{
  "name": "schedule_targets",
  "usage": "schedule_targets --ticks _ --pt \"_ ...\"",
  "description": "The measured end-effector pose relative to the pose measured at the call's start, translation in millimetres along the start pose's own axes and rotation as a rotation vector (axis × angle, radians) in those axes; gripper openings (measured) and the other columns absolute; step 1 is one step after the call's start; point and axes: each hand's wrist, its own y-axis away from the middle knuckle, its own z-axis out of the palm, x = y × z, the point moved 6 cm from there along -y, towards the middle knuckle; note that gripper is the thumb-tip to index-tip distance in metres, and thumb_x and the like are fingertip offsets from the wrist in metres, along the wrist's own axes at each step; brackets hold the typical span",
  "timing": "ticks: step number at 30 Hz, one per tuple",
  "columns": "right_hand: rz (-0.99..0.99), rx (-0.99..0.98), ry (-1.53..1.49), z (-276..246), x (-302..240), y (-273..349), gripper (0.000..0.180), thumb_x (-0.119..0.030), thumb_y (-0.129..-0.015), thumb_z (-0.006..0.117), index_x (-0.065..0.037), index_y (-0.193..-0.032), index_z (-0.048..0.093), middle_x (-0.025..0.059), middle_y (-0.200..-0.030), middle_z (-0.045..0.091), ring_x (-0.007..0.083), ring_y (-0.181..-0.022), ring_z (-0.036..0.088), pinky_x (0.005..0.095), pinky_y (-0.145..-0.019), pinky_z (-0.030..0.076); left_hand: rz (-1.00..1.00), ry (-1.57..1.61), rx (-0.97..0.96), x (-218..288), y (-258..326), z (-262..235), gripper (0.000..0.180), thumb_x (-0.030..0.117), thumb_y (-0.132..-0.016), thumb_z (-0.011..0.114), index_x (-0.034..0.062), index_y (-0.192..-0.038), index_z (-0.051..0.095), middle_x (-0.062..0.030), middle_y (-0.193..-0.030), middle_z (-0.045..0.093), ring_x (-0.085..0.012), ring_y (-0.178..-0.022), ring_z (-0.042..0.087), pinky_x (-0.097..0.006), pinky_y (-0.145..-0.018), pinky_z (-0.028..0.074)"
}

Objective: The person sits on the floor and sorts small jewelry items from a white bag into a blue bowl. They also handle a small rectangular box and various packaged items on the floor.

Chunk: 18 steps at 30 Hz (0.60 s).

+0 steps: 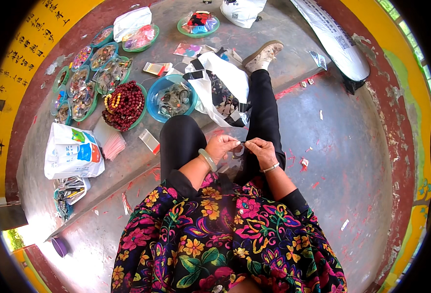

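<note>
Pinching small clear packet (240, 149) between both hands

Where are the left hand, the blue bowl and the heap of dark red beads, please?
left hand (221, 146): head view, on the back of the hand.
blue bowl (153, 97): head view, on its left rim.
heap of dark red beads (125, 105): head view, on the middle of the heap.
</note>
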Motion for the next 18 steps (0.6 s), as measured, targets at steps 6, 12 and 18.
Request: schedule_targets --ticks 6,12,18 --pt "0.064 -0.01 -0.052 10.4 -5.5 3.2 0.01 -0.007 -0.077 0.063 0.002 -0.078 0.064 0.0022 -0.073 0.061 0.0066 -0.066 0.052 0.0187 -0.061 0.04 0.057 -0.05 0.02 -3.1 -2.4 -4.5 0.016 0.018 -0.082 0.057 0.0027 -0.084 0.062 -0.0036 -0.076 0.064 -0.0027 -0.055 0.052 -0.015 -0.04 0.032" --pt "0.039 -0.06 -0.151 13.5 -11.0 4.1 0.01 -0.008 -0.077 0.062 0.001 -0.078 0.065 0.0028 -0.073 0.062 0.0066 -0.066 0.051 0.02 -0.063 0.04 0.162 -0.006 0.052 14.1 7.9 7.6 0.015 0.018 -0.081 0.058 0.0037 -0.08 0.063 -0.0019 -0.071 0.062 -0.0007 -0.045 0.039 -0.015 -0.04 0.029" --pt "0.061 -0.074 -0.262 17.2 -3.7 3.1 0.015 -0.013 -0.08 0.06 0.001 -0.077 0.065 0.0017 -0.068 0.059 0.0078 -0.061 0.048 0.0215 -0.06 0.038 0.193 0.018 0.109 17.9 11.7 6.9 0.013 0.016 -0.08 0.059 0.0044 -0.077 0.064 -0.0022 -0.068 0.062 -0.0017 -0.044 0.039 -0.016 -0.041 0.03"
